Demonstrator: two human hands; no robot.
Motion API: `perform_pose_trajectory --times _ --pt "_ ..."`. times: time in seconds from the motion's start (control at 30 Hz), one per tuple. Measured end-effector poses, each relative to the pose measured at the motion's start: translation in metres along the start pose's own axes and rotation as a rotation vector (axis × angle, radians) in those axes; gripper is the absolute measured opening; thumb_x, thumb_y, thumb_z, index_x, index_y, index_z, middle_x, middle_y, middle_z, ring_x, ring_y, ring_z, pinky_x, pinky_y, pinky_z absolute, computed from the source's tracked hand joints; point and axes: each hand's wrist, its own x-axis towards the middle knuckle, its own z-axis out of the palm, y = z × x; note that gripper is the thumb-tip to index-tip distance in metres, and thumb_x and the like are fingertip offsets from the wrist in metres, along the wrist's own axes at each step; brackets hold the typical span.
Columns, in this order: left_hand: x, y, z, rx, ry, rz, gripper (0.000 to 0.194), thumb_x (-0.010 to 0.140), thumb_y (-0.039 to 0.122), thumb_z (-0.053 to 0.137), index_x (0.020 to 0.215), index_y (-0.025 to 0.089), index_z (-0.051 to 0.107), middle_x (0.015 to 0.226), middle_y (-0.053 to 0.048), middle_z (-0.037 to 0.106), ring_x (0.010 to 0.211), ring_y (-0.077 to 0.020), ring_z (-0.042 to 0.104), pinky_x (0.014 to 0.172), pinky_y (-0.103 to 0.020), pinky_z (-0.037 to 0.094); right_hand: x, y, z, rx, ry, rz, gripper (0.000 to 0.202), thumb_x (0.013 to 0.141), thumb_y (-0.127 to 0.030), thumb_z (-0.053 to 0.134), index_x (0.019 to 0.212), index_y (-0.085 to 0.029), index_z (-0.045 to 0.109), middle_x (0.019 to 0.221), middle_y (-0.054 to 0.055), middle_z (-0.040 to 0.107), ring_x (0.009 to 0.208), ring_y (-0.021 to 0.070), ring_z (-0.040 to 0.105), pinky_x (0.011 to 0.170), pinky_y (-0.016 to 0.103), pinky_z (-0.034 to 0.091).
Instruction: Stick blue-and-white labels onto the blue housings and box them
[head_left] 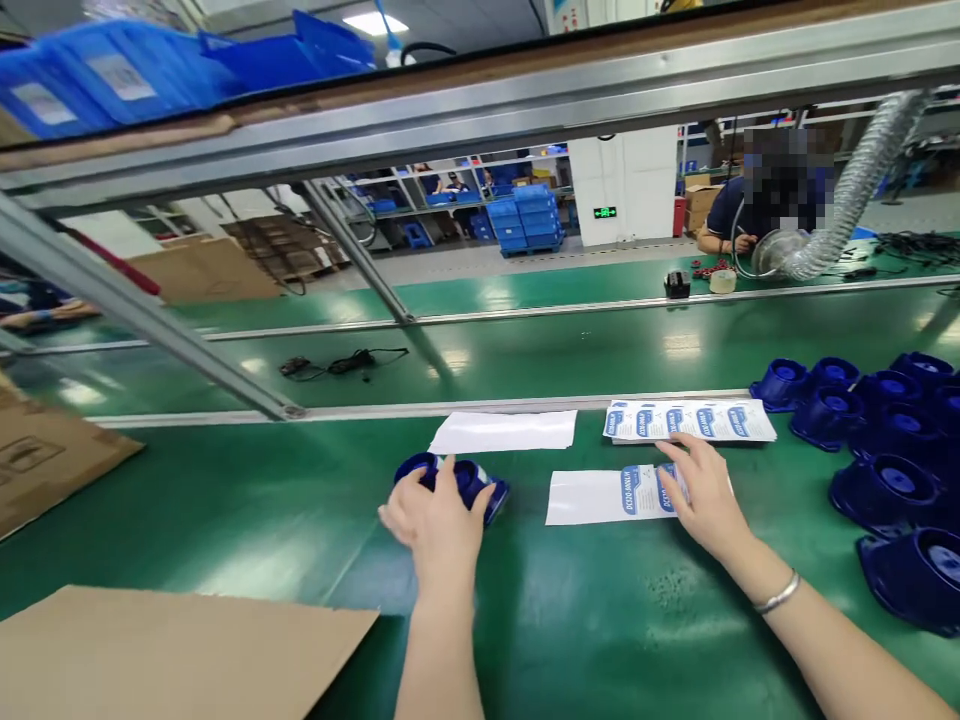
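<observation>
Blue-printed "DC" labels (pixel 640 490) beneath right hand (pixel 705 495)

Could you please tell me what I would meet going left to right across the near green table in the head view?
Cardboard box, left hand, label sheet, right hand, group of blue plastic parts.

one head cam, facing forward and down, surface (pixel 585 620) close below, shelf (pixel 487 118) across top, pillar (pixel 626 170) far behind
</observation>
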Motion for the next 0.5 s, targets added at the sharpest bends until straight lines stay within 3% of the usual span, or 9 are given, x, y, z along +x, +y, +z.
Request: perform_pose_trajectory --times 0.07,0.13,0.2,0.3,0.4,0.5 --pt "0.0 0.011 -0.002 -0.038 -0.002 0.085 0.055 0.095 0.048 0.054 0.134 0.01 0.054 0.144 -0.026 0.034 0.138 -0.0517 0.03 0.107 -0.075 0.027 0.004 0.002 0.009 -0.092 -0.065 -0.058 0.039 0.1 -0.033 0.051 0.138 -0.027 0.056 0.143 0.014 0.053 0.135 0.0354 0.044 0.11 0.059 0.034" --pt "-0.005 0.031 0.003 -0.098 -0.054 0.233 0.054 0.093 0.045 0.057 0.137 0.014 0.051 0.147 -0.024 0.036 0.14 -0.0449 0.035 0.11 -0.066 0.035 0.006 0.002 0.017 -0.154 -0.111 -0.092 0.04 0.099 -0.03 0.054 0.139 -0.025 0.056 0.148 0.013 0.05 0.139 0.037 0.04 0.113 0.062 0.028" --pt "-0.016 0.053 0.014 -0.182 -0.201 0.425 0.055 0.093 0.04 0.058 0.141 0.016 0.047 0.15 -0.021 0.04 0.141 -0.0375 0.039 0.112 -0.056 0.039 0.007 0.001 0.024 -0.183 -0.124 -0.106 0.037 0.097 -0.026 0.057 0.134 -0.021 0.059 0.15 0.015 0.048 0.141 0.0387 0.037 0.114 0.066 0.025" --pt "-0.036 0.078 0.036 -0.243 -0.527 0.636 0.074 0.089 0.043 0.061 0.153 0.017 0.032 0.161 -0.02 0.031 0.151 -0.0367 0.025 0.118 -0.061 0.029 0.007 0.0 0.028 -0.184 -0.11 -0.129 0.02 0.094 -0.02 0.064 0.113 -0.017 0.065 0.149 0.018 0.048 0.142 0.0392 0.037 0.114 0.068 0.025" --pt "-0.049 0.085 0.055 -0.188 -0.715 0.671 0.088 0.088 0.054 0.058 0.157 0.013 0.022 0.164 -0.02 0.022 0.153 -0.0372 0.014 0.118 -0.065 0.023 0.01 0.0 0.028 -0.189 -0.078 -0.164 0.008 0.089 -0.018 0.071 0.095 -0.019 0.066 0.142 0.015 0.055 0.138 0.0344 0.042 0.114 0.063 0.029" --pt "-0.05 0.08 0.069 -0.116 -0.717 0.673 0.084 0.092 0.057 0.046 0.156 0.006 0.025 0.163 -0.022 0.025 0.153 -0.0363 0.015 0.118 -0.064 0.025 0.016 -0.003 0.027 -0.189 -0.031 -0.214 0.012 0.087 -0.02 0.076 0.087 -0.021 0.064 0.133 0.008 0.062 0.131 0.0274 0.049 0.113 0.055 0.036"
